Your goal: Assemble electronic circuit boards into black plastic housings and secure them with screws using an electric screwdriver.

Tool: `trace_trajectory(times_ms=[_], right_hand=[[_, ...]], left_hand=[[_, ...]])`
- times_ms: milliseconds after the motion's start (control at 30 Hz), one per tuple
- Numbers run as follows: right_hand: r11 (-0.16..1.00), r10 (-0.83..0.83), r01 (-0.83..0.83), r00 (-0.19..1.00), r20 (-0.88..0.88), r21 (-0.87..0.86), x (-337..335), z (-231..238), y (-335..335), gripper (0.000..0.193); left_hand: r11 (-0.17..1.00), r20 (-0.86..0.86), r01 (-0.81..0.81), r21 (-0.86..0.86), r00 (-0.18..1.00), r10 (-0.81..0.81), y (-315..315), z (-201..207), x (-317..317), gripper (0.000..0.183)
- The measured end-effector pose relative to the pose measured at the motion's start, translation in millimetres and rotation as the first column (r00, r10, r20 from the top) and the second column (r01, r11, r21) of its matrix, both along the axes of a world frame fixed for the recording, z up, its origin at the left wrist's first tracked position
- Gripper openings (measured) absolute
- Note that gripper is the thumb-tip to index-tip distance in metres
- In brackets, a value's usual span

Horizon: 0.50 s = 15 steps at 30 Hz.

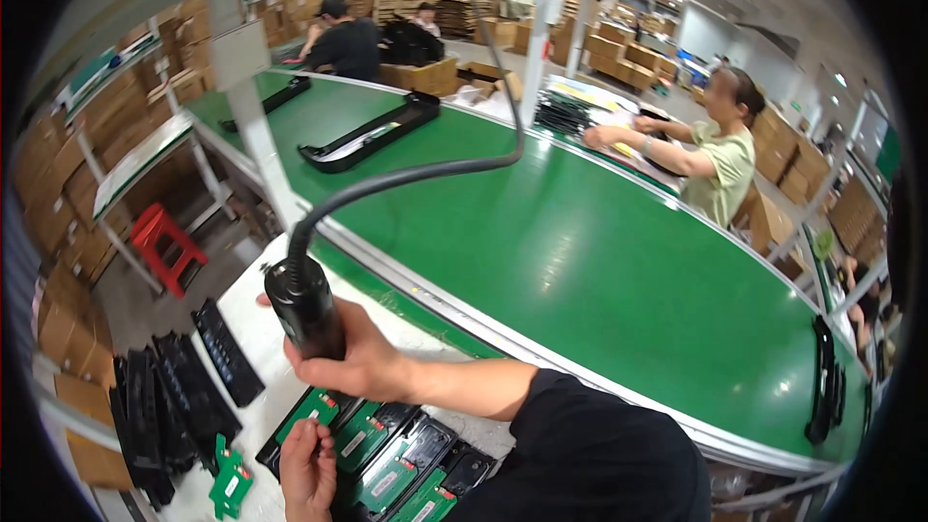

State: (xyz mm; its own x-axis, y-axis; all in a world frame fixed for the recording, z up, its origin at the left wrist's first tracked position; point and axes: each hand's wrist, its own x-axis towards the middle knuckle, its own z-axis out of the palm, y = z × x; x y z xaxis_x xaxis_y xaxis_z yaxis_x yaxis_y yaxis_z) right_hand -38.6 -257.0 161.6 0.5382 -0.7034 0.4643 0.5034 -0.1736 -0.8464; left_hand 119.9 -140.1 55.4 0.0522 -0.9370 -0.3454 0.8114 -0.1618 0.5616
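Observation:
My right hand [372,360] is wrapped round a black powered screwdriver [305,307], whose thick black cable [416,172] arches up over the belt. The tool's tip is hidden behind my hand. Below it, my left hand [307,472] is closed, its thumb and fingers pinched together; whatever they hold, if anything, is too small to make out. Beside and under both hands lie several black plastic housings [425,433] in a row, fitted with green circuit boards [391,485] bearing white labels and small red parts.
Left of my hands are loose green boards [230,479] and a pile of black housings [174,391] on the white table [275,382]. Beyond runs a green conveyor belt [580,261] carrying black trays [372,130]. A person [723,155] works across it. A red stool [166,242] stands left.

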Motion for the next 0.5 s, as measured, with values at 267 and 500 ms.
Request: trace_trajectory(times_ms=[267, 500], right_hand=[[0.993, 0.11, -0.115, 0.974, 0.2, 0.013, -12, 3, 24, 0.038], [0.956, 0.241, -0.269, 0.949, 0.203, 0.122, -21, 16, 37, 0.035]], left_hand=[[0.998, -0.22, -0.023, -0.061, 0.975, 0.009, 6, -15, 8, 0.024], [0.981, -0.009, -0.101, -0.164, 0.995, 0.101, 27, -18, -1, 0.012]])
